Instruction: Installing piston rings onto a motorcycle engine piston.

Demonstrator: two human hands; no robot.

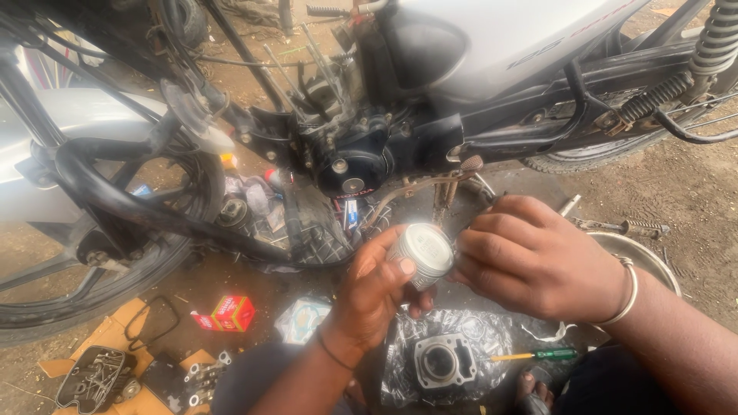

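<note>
Partly hidden silver piston (421, 252) in gripping left hand (374, 296), right hand (530, 257) fingertips pinching its edge.

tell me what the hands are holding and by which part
The left hand grips a silver piston around its side wall; the right hand has its fingertips at the piston's edge.

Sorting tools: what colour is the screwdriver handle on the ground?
Green handle with a yellow shaft, clear in the head view.
</note>
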